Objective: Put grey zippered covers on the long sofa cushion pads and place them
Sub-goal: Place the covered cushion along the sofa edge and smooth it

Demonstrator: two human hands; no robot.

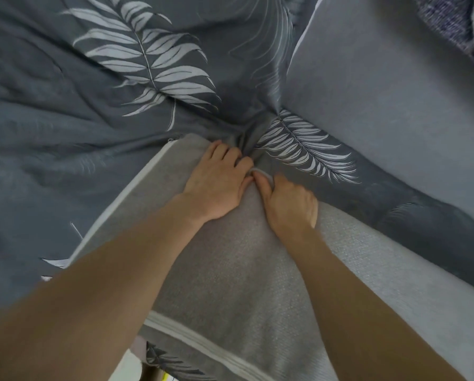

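- Head view: your left grip (216, 182) is curled into the bunched far end of the grey cover (224, 270), fingers dug into the cloth. Your right grip (290, 204) touches it and pinches a pale fold of the same cover between thumb and fingers.
- The cover lies on the bed (65, 111), running from you up to both grips. You cannot tell whether the cushion pad fills the far corner, because your hands hide it.
- This looks like seating the cover's far corner. Draw the two grips apart along the end seam with even pull, so the gathered slack spreads flat instead of twisting.
- Use the white piping (145, 182) on the left edge as your guide: it should run straight down the pad's edge.
- A second cushion (381, 92) lies near, beyond your right grip. Tug on the cover alone, because the leaf-print bedding is already puckered at that corner and may drag along.
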